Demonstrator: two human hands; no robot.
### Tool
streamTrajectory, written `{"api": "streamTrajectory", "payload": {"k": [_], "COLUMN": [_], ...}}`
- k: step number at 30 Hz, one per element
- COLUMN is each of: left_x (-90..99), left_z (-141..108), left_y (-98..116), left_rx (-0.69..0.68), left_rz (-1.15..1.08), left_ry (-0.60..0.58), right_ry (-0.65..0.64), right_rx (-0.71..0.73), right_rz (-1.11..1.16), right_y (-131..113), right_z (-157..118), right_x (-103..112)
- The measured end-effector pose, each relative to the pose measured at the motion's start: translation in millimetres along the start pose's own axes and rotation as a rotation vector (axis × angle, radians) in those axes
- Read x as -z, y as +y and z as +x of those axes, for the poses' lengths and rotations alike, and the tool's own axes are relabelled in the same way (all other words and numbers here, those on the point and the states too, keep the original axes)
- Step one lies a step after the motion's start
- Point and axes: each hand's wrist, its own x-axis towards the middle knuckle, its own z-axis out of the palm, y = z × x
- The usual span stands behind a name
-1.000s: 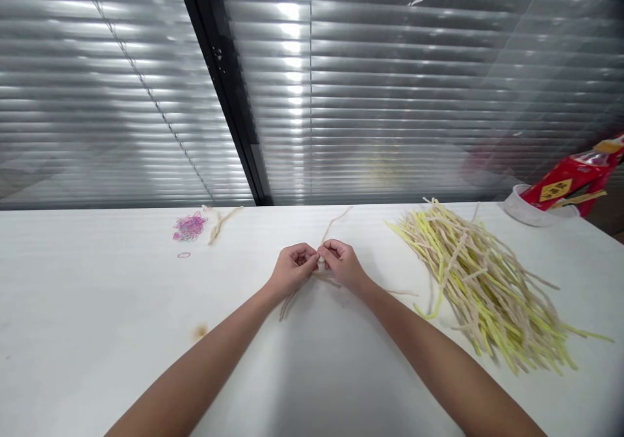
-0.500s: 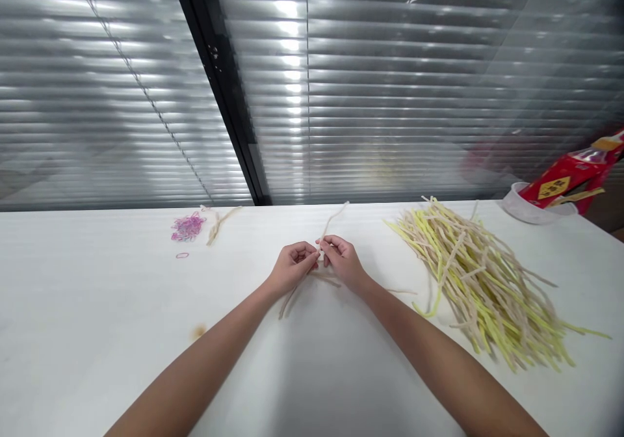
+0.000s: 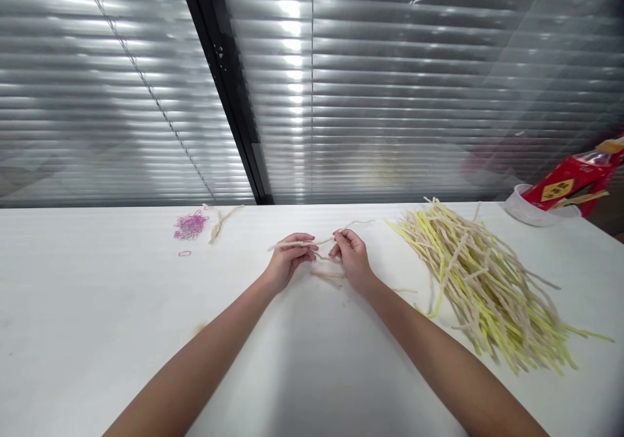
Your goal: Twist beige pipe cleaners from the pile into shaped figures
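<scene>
Beige fuzzy yarn strands (image 3: 324, 240) stretch between my two hands over the middle of the white table. My left hand (image 3: 287, 259) pinches them near one end, and a short tail sticks out to its left. A pinch of my right hand (image 3: 352, 255) grips the other side, with a thin end trailing off to the upper right. Below the fingers, loose beige strands (image 3: 327, 276) lie on the table. How many strands each hand holds is hard to make out.
A big heap of yellow and beige yarn strands (image 3: 480, 281) lies at the right. Behind it sits a clear plastic bowl (image 3: 521, 211) beside a red package (image 3: 568, 180). Pink and purple rubber bands (image 3: 190, 225) and a small beige yarn bundle (image 3: 218, 226) lie at the left. Window blinds (image 3: 400, 86) back the table.
My hands have moved slightly apart. The strands, which pointed up and down through the fingers, now run sideways between them. My left hand has turned, its fingers pointing right.
</scene>
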Motion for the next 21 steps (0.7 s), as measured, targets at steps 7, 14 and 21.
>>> {"api": "streamTrajectory", "payload": {"k": [7, 14, 21], "left_x": [-2.4, -2.1, -1.2], "left_z": [1, 6, 6], "left_y": [-1, -5, -8], "left_rx": [-0.083, -0.138, -0.105], "left_rz": [-0.093, -0.126, -0.04], "left_ry": [0.172, 0.319, 0.219], "right_ry": [-0.017, -0.196, -0.371], "right_rx": [0.059, 0.391, 0.477], "right_rz": [-0.274, -0.569, -0.806], "right_y": [-6, -5, -6], "right_z": [-8, -13, -22], "right_x": [-5, -6, -6]}}
